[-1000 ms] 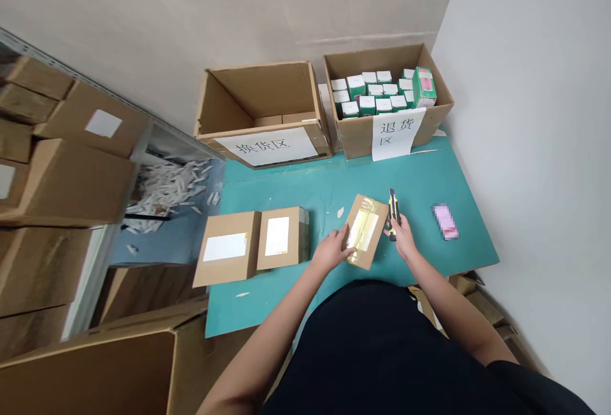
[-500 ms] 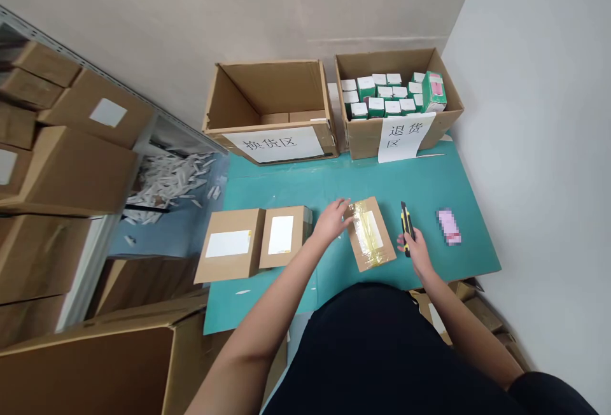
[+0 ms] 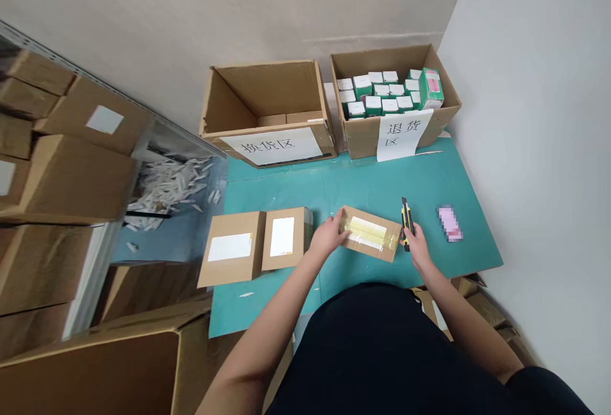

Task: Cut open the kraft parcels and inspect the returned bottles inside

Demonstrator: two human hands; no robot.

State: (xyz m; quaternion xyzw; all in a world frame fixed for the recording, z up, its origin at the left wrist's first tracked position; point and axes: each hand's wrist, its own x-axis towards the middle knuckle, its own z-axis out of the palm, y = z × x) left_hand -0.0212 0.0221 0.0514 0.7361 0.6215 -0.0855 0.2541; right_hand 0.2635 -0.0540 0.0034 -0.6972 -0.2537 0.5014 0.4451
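Note:
A small taped cardboard box with a white label lies crosswise on the green tabletop. My left hand grips its left end, thumb on top and fingers at the far edge. In my right hand is a black and yellow utility knife, its tip pointing away from me. That hand is close by the box's right end; whether its fingers touch the box I cannot tell. To the left, two other labelled cardboard boxes, a larger one and a smaller one, sit side by side.
Two large open cartons stand at the back: the left carton bears a paper sign, the right carton holds several green-and-white packs. A pink blurred item lies at the right. Stacked boxes fill the left side.
The small box has turned from lengthwise to crosswise. My left hand has closed on its left end. The knife has stayed in my right hand at nearly the same place.

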